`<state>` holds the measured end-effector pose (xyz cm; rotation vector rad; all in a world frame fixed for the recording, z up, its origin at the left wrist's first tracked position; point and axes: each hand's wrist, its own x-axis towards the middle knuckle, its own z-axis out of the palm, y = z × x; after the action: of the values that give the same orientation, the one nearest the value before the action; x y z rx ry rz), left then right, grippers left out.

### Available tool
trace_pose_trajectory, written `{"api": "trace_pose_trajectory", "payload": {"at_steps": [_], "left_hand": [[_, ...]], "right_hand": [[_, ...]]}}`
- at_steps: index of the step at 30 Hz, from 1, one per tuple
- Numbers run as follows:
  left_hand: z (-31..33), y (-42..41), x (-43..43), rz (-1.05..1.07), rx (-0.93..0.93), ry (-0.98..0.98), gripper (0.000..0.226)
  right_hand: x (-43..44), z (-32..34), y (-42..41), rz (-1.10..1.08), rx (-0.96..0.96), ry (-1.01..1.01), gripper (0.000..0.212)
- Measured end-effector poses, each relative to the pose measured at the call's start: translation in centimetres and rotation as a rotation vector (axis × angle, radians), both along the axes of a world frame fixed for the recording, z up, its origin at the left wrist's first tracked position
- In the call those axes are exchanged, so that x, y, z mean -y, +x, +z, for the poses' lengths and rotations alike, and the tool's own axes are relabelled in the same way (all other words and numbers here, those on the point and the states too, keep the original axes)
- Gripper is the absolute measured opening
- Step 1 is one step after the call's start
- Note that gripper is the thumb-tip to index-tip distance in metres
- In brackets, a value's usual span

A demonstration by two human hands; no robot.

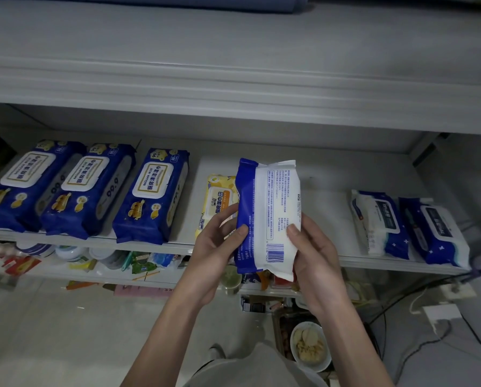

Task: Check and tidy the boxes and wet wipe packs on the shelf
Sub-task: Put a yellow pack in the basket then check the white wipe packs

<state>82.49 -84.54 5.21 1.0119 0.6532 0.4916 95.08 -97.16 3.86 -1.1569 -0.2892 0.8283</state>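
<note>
inspecting back label of wet wipe pack point(270, 216).
my left hand point(219, 247) and right hand point(314, 258) grip its edges, upright above the shelf point(326, 177), print facing me.

blue-and-white wipe pack point(267, 213), yellow pack point(219, 196), white shelf point(326, 174)

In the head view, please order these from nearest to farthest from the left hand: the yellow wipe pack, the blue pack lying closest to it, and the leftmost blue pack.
From the left hand:
1. Yellow wipe pack, right behind the fingers.
2. Blue pack closest to it, further left on the shelf.
3. Leftmost blue pack, at the far left end.
</note>
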Motion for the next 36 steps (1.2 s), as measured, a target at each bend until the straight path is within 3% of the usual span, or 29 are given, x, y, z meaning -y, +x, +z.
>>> {"api": "trace_pose_trajectory", "payload": {"at_steps": [3, 6, 13, 17, 19, 23, 28, 32, 36], "left_hand": [[-0.1, 0.3, 0.3, 0.085, -0.024, 0.037, 0.058], [0.0, 0.5, 0.7, 0.157, -0.106, 0.166, 0.064], [-0.1, 0.5, 1.2, 0.038, -0.155, 0.181, 0.029], [-0.1, 0.4, 1.2, -0.057, -0.109, 0.068, 0.055], [-0.1, 0.3, 1.1, -0.084, -0.088, 0.066, 0.058], [0.1, 0.3, 1.2, -0.066, -0.080, 0.090, 0.056], [0.2, 0.4, 1.2, -0.048, -0.106, 0.085, 0.060], [0.2, 0.4, 1.2, -0.031, -0.105, 0.091, 0.057], [0.0, 0.4, 1.3, -0.023, -0.095, 0.129, 0.044]], "right_hand": [[-0.2, -0.1, -0.4, -0.059, 0.136, -0.072, 0.054], [-0.5, -0.5, -0.5, -0.048, 0.327, -0.170, 0.063], [-0.2, -1.4, -0.4, 0.019, 0.139, -0.148, 0.065], [0.1, -1.5, -0.3, 0.019, 0.075, -0.114, 0.086], [0.0, -1.2, -0.2, 0.004, 0.088, -0.098, 0.091], [-0.1, -0.8, -0.1, 0.010, 0.147, -0.098, 0.063], [-0.1, -0.3, -0.3, 0.012, 0.137, -0.091, 0.079], [-0.2, -0.5, -0.3, 0.008, 0.150, -0.105, 0.060], [-0.1, -0.2, -0.1, 0.096, 0.196, -0.183, 0.056]]}}
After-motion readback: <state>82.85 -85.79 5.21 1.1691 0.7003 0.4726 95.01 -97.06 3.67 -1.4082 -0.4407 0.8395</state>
